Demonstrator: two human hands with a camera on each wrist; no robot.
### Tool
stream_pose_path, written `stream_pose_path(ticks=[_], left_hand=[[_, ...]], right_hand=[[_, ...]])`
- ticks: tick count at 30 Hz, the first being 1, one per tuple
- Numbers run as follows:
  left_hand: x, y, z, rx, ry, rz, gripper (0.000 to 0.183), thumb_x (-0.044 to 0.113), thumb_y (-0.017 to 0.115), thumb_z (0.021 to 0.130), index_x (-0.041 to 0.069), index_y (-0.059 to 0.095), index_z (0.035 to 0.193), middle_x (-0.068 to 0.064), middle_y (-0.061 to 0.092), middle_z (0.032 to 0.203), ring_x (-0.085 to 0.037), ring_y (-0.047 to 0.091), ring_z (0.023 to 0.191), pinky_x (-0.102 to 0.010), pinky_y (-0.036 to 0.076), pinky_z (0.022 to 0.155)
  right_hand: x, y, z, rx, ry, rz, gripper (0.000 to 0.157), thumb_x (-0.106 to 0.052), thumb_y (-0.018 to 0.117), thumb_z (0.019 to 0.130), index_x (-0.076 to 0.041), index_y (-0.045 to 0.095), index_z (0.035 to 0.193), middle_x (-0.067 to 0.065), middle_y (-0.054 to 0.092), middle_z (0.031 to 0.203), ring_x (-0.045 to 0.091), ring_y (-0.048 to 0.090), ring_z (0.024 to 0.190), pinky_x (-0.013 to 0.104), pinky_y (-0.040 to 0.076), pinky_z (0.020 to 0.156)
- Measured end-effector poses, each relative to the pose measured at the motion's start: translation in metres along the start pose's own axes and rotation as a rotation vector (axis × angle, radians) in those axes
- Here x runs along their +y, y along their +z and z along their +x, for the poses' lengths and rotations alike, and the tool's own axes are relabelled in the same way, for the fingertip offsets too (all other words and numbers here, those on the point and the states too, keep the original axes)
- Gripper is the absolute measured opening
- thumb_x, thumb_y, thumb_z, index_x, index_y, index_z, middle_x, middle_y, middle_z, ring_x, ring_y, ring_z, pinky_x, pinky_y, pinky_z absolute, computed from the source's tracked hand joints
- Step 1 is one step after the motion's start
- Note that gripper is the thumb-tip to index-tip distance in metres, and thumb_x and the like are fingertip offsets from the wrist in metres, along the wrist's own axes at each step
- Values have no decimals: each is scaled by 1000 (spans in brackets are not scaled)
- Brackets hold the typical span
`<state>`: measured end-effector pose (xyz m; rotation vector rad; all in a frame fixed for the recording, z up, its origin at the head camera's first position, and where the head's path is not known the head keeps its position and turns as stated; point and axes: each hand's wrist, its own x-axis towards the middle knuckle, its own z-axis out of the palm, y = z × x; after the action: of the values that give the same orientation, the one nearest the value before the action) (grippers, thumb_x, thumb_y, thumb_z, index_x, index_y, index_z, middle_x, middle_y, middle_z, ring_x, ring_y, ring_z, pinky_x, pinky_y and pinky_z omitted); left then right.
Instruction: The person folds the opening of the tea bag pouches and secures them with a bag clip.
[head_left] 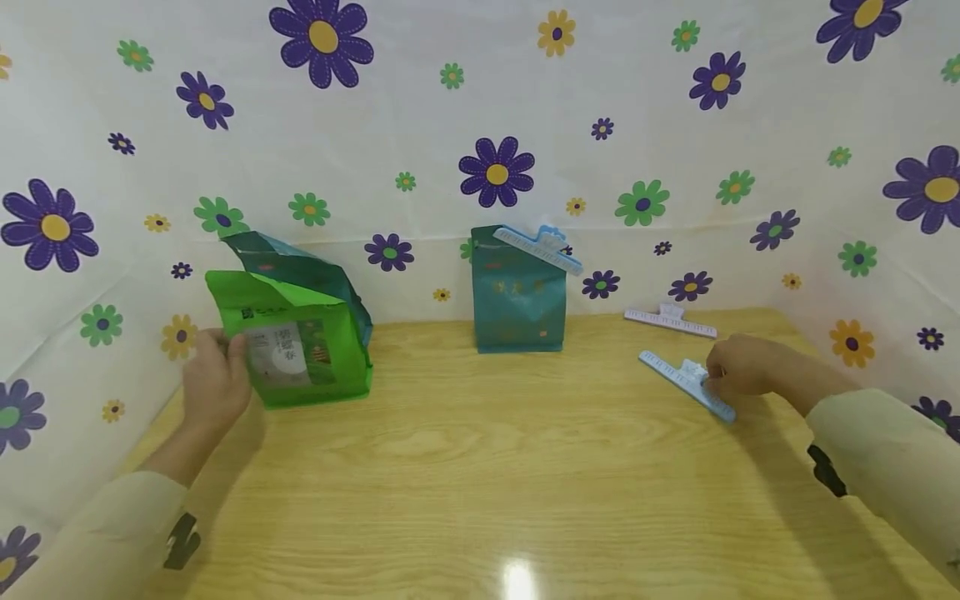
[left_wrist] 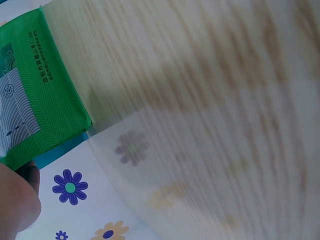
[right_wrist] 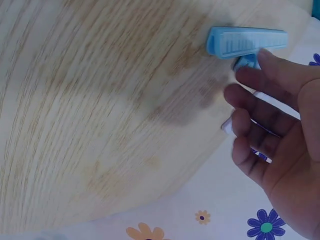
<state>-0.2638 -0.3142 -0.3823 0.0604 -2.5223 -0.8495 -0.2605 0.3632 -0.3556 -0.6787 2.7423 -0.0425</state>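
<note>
My left hand [head_left: 216, 385] grips the left side of a bright green tea pouch [head_left: 351, 350], thumb on its printed front. The pouch stands on the table with its top flap folded askew. In the left wrist view only part of that hand [left_wrist: 17, 202] shows, beside the green pouch [left_wrist: 60, 100]. On the right, my right hand [head_left: 744, 365] pinches the handle of a light blue bag clip [head_left: 675, 375] low over the table. The right wrist view has thumb and forefinger at the clip [right_wrist: 252, 42], the other fingers loosely curled.
Behind the green pouch stands a dark teal pouch [head_left: 300, 260]. Another teal pouch [head_left: 517, 308] stands at the back middle with a blue clip [head_left: 536, 248] across its top. A pale lilac clip [head_left: 670, 320] lies near the table's back edge, by the flowered cloth [head_left: 420, 125].
</note>
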Motion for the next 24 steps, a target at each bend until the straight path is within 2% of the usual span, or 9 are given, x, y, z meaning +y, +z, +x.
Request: stream_pose_path(ticks=[5,9,14,19,24], left_hand=[[5,1,-3,11,45,-7,40,22,32,109,-15,42,119,-31,56,94,-40,56,78,-26,43,58],[9,4,-3,-21,61,-26,40,22,31,110,-16,41,121,-32,55,97,-41,56,81,-31,44,62],[17,8,-7,-37,85,-38,39,22,32,110,-15,43,119,-29,55,94,-38,55,80,-32,44,64],[23,12,-11,-53,106,-48,38,24,32,110,-12,44,115,-24,55,89,-30,53,73,-26,44,57],[32,17,-13,-58,155,-55,35,24,34,110,-9,45,112,-20,55,84,-25,50,68,-25,43,54]], right_hand=[[-1,0,0,121,-2,-40,19,-19,65,95,-11,64,78,-4,58,71,12,48,63,30,45,58],[-4,-1,1,179,13,-58,19,-18,65,95,-12,63,77,-4,58,68,11,48,60,29,44,56],[-9,-3,3,247,13,-56,19,-17,64,96,-12,64,77,-5,56,65,11,47,60,29,43,56],[-16,-7,6,293,2,-38,16,-15,62,96,-10,67,82,-6,57,67,10,47,61,28,43,57],[-21,-11,6,334,4,-10,19,-15,60,97,-9,67,81,-5,55,66,10,45,60,28,41,57]])
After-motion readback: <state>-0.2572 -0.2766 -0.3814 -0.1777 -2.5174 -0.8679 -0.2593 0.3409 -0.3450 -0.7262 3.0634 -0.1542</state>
